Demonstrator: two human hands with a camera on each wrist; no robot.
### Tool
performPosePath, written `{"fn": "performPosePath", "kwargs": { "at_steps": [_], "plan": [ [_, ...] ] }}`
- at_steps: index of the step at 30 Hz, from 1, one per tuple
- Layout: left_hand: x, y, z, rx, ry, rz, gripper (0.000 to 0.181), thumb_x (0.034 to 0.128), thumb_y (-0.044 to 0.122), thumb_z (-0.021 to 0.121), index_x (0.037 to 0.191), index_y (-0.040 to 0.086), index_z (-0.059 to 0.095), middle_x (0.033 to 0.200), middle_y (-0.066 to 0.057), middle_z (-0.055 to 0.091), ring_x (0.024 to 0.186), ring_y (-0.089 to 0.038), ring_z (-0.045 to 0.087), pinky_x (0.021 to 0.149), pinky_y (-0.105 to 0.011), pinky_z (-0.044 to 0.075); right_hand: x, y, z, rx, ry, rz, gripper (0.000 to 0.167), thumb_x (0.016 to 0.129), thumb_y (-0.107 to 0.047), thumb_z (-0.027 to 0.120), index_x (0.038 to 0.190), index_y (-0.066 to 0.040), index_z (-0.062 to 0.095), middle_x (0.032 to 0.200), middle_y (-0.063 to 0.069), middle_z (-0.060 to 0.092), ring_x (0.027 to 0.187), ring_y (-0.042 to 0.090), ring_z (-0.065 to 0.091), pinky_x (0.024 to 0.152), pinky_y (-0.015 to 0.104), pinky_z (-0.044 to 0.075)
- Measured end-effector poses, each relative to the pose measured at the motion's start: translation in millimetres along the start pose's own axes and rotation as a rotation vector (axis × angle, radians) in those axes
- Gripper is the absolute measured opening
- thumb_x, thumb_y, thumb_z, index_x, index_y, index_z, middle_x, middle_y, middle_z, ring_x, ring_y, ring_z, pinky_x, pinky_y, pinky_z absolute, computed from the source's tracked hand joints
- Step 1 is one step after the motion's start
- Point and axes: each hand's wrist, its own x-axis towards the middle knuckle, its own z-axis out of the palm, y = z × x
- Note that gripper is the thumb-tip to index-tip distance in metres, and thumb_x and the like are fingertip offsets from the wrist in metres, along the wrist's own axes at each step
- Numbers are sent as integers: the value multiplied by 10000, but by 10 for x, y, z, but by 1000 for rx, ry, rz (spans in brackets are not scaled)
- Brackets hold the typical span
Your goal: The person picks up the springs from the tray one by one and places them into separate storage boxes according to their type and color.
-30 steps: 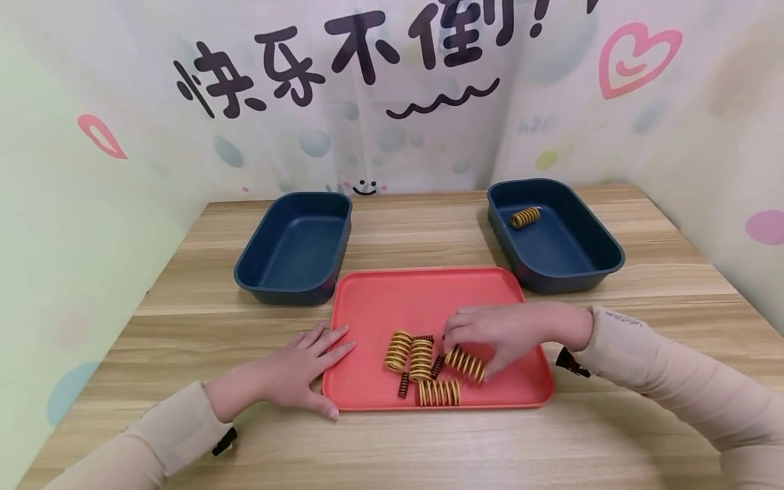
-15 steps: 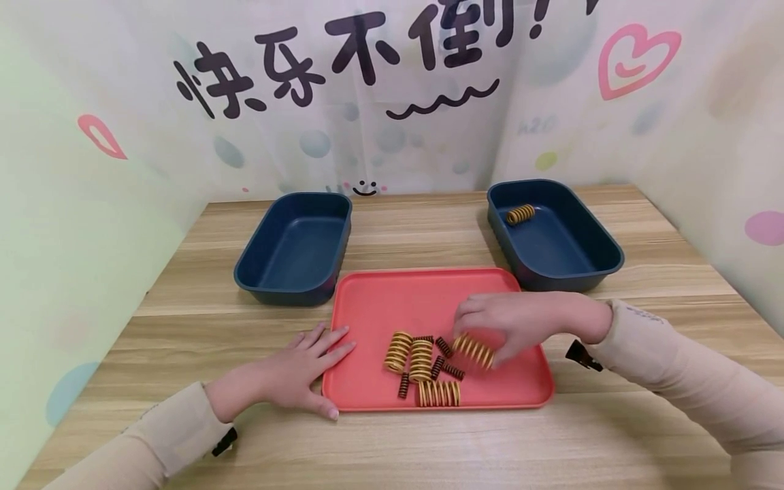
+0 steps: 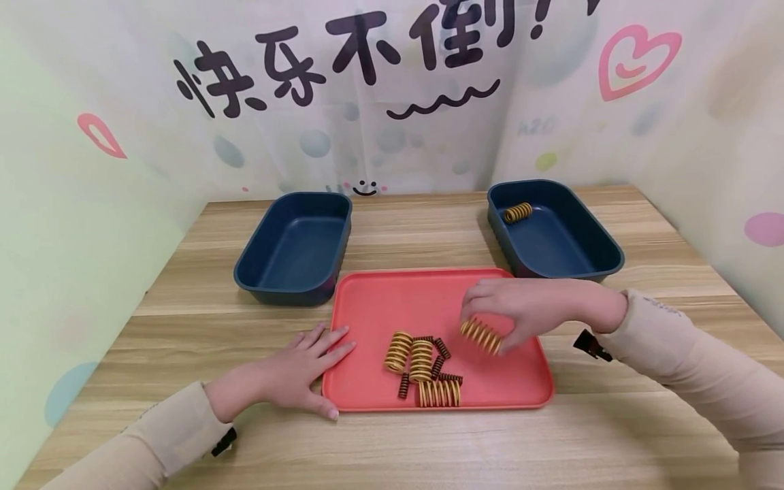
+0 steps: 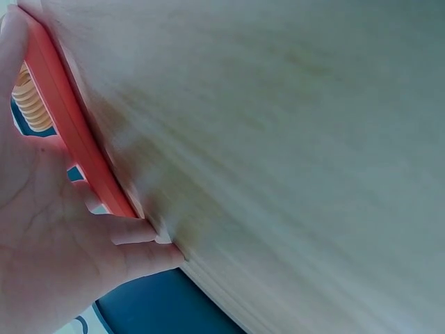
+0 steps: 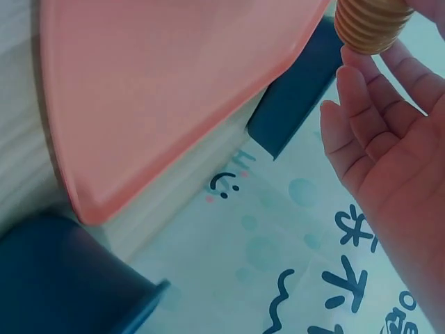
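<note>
My right hand (image 3: 517,306) pinches a large yellow coil spring (image 3: 481,336) between thumb and fingers, above the right part of the red tray (image 3: 392,292). The right wrist view shows the end of that yellow spring (image 5: 372,24) at the fingertips. With fingers spread, my left hand (image 3: 294,374) rests at the tray's left edge; the left wrist view shows its palm (image 4: 49,229) beside the red rim. On the tray lie three more yellow springs (image 3: 398,352), mixed with several small dark springs (image 3: 403,386).
A dark blue bin (image 3: 294,298) stands behind the tray on the left. Another blue bin (image 3: 551,265) at the back right contains one yellow spring (image 3: 518,213). All stand on a wood-grain table (image 3: 392,449), with a printed curtain (image 3: 429,150) behind.
My right hand has lifted the yellow spring and moved it up and right, uncovering small dark springs. The spring in the right bin has rolled slightly left. My left hand has stayed still.
</note>
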Motion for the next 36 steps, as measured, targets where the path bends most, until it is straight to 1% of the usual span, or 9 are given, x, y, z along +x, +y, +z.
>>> {"fn": "performPosePath", "kwargs": {
  "at_steps": [3, 13, 17, 22, 25, 27, 30, 34, 36],
  "plan": [
    [0, -1, 0, 1, 0, 1, 981, 738, 649, 589, 1463, 106, 212, 1531, -131, 76, 1353, -473, 33, 1020, -646, 133, -23, 2, -40, -9, 10, 25, 455, 772, -279, 728, 1175, -181, 539, 1138, -88, 498, 1067, 84, 438, 875, 291, 444],
    [-1, 1, -1, 0, -1, -6, 982, 736, 664, 577, 1465, 117, 209, 1534, -119, 70, 1356, -467, 25, 1022, -644, 131, -108, 37, -142, -60, 60, 60, 475, 755, -318, 743, 1167, -183, 549, 1126, -92, 515, 1062, 87, 428, 842, 299, 447],
    [0, 4, -2, -1, -3, -9, 980, 737, 667, 572, 1466, 123, 208, 1535, -113, 67, 1359, -462, 22, 1025, -641, 127, -137, 55, -191, -54, 69, 89, 478, 753, -342, 743, 1165, -201, 547, 1128, -100, 517, 1052, 84, 426, 820, 296, 451],
    [-6, 9, -6, 5, 1, -3, 983, 737, 664, 576, 1464, 113, 210, 1533, -123, 72, 1355, -469, 28, 1021, -644, 132, -177, 81, -259, -14, 69, 141, 483, 761, -418, 717, 1162, -208, 547, 1128, -101, 509, 1042, 112, 430, 802, 289, 455],
    [-9, 14, -6, 7, 2, -3, 983, 737, 661, 579, 1463, 110, 211, 1533, -125, 73, 1355, -470, 30, 1020, -645, 133, -207, 109, -304, -2, 77, 163, 503, 765, -462, 695, 1165, -194, 549, 1127, -94, 505, 1040, 117, 428, 815, 300, 450],
    [-10, 19, -7, 8, 4, -2, 980, 738, 655, 584, 1463, 107, 214, 1532, -128, 77, 1354, -472, 33, 1018, -647, 135, -224, 138, -328, -18, 85, 167, 518, 765, -487, 681, 1166, -188, 548, 1131, -92, 507, 1045, 103, 420, 829, 305, 445],
    [-12, 24, -9, 5, 6, 0, 978, 739, 646, 591, 1461, 103, 218, 1530, -133, 82, 1352, -475, 38, 1013, -652, 139, -250, 181, -363, -57, 106, 163, 517, 760, -456, 702, 1163, -168, 552, 1125, -79, 515, 1043, 106, 432, 841, 321, 444],
    [-12, 25, -9, 2, 8, 2, 977, 739, 643, 595, 1460, 101, 220, 1529, -135, 84, 1352, -476, 39, 1011, -655, 138, -280, 226, -406, -75, 135, 153, 482, 760, -347, 738, 1158, -140, 559, 1114, -57, 524, 1036, 126, 450, 848, 349, 444],
    [-11, 24, -9, 2, 8, 0, 978, 738, 644, 594, 1461, 103, 219, 1530, -133, 82, 1352, -475, 37, 1013, -654, 135, -293, 247, -428, -72, 146, 150, 476, 770, -360, 726, 1155, -135, 560, 1110, -52, 524, 1031, 136, 451, 848, 359, 439]
  ]
}}
